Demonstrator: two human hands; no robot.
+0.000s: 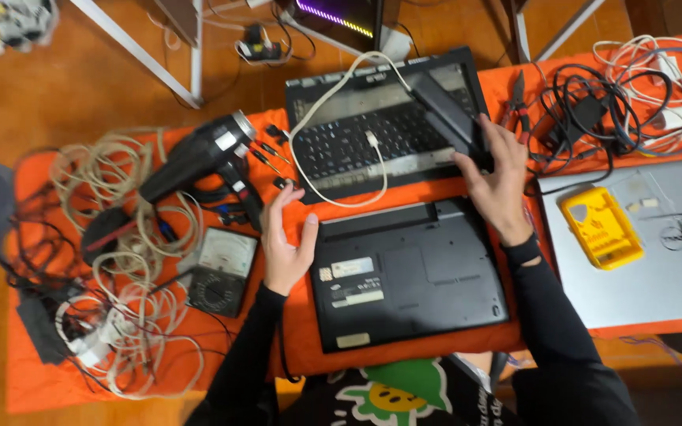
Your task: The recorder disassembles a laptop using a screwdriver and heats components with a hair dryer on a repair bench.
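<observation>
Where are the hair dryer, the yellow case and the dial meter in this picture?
Hair dryer (199,158): head view, on the middle of its black barrel.
Yellow case (600,227): head view, on its flat top face.
Dial meter (222,272): head view, between its pale scale window and round knob.

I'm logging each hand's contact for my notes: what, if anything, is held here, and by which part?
The right hand holds a long black battery pack at its near end. The left hand is open, holding nothing, beside the upturned black laptop.
</observation>
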